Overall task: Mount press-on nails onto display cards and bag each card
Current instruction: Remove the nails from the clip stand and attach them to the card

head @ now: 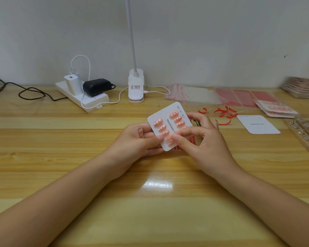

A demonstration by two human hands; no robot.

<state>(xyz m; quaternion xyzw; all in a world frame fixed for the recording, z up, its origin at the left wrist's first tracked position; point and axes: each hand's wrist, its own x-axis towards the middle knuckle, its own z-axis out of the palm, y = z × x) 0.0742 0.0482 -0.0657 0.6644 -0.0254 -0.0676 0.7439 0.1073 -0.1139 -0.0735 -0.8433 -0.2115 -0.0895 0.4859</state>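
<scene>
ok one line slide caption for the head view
Both hands hold a display card of pink press-on nails above a wooden desk.

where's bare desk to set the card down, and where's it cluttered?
Free: the wide wood strip in front of both hands, between the forearms, and the left desk in front of the power strip. The card is held by the left hand and right hand. Crowded: right side, with red strips, blank card, bags and tray.

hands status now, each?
Left hand: grips the display card by its left edge.
Right hand: fingertips press a nail onto the card.
</scene>
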